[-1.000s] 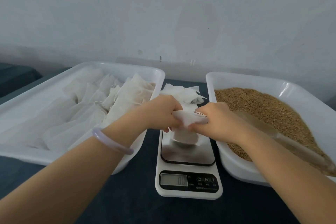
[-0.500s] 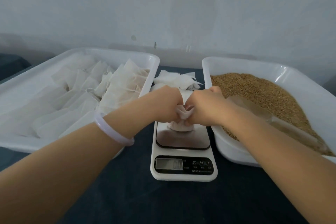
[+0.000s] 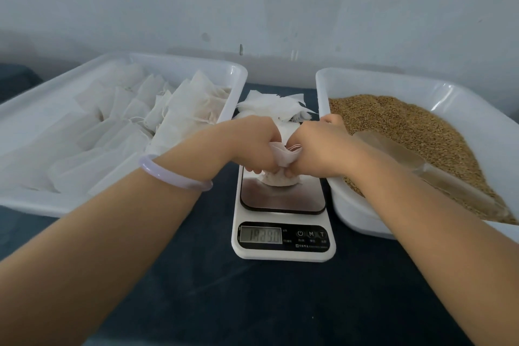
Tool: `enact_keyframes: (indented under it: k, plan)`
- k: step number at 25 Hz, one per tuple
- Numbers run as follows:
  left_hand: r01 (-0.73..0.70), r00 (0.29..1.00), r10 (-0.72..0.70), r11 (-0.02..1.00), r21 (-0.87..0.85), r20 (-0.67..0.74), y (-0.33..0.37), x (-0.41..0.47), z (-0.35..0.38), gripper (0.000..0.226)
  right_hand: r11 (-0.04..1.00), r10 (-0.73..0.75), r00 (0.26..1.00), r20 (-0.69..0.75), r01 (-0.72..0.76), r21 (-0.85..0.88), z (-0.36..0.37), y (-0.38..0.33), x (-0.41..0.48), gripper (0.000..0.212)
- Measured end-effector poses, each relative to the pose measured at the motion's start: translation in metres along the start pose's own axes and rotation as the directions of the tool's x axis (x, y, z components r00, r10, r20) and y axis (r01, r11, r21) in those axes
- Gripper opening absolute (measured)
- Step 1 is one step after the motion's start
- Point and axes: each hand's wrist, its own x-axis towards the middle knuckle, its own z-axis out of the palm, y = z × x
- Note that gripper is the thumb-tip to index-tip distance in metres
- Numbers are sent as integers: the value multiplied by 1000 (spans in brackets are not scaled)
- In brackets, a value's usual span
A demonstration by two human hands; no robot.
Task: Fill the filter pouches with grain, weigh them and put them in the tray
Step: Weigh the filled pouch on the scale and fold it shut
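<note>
Hands meet over the scale (image 3: 283,205), both on one pouch (image 3: 279,180). Left hand (image 3: 252,146): fingers curled tight and pressed together, pinching the pouch's gathered neck from the left. Knuckles face up, fingertips are tucked under and hidden. Right hand (image 3: 323,149): fingers curled the same way, gripping the neck from the right, thumb side turned toward the left hand. The two hands nearly touch, with bunched white fabric squeezed between them and thin strings showing at the top of the bunch. No finger is spread on either hand.

The pouch's rounded, filled bottom sits on the steel plate at the far end of the scale, just below the hands. Display (image 3: 261,234) is lit, digits too blurred to read.

Left tray (image 3: 238,70), white, sits just left of the scale and holds stacked pouches (image 3: 179,109); whether they are filled, cannot tell. Right tray (image 3: 323,78), white, sits just right of the scale and holds brown grain (image 3: 393,115). A clear scoop (image 3: 398,160) lies in the grain, handle toward the near right. The right wrist crosses over this tray's near corner. Loose pouches (image 3: 269,105) are heaped on the table (image 3: 252,303) behind the scale, between the trays. A pale bracelet (image 3: 174,177) is on the left wrist. The table is dark.
</note>
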Motion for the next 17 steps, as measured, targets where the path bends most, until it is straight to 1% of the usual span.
enact_keyframes:
  k: [2,3,4,5,7,12,17]
  plan:
    - [-10,1000,10,1000,0,-1,-2,-1,-1,13,998,2,1000,-5,-2,69,-2,2,-2,13]
    - [-18,1000,18,1000,3,-10,-3,-2,-2,10,993,15,1000,1,-15,121,-3,4,-4,17]
    - [-31,999,31,1000,4,-24,-3,-3,-2,13,982,32,999,17,-35,188,-5,6,-5,26]
    - [-44,998,44,999,4,-37,-3,-4,-1,20,961,43,999,26,-48,271,-7,9,-7,33]
    - [-71,996,70,997,-10,-62,-4,-6,-1,32,909,41,999,22,-46,414,-8,12,-9,38]
    - [-116,989,107,990,-84,-106,-7,-8,-3,29,843,43,999,-3,-35,537,-8,13,-12,43]
    - [-133,986,120,984,-115,-115,-7,-9,-3,27,823,31,1000,4,-27,568,-9,13,-14,44]
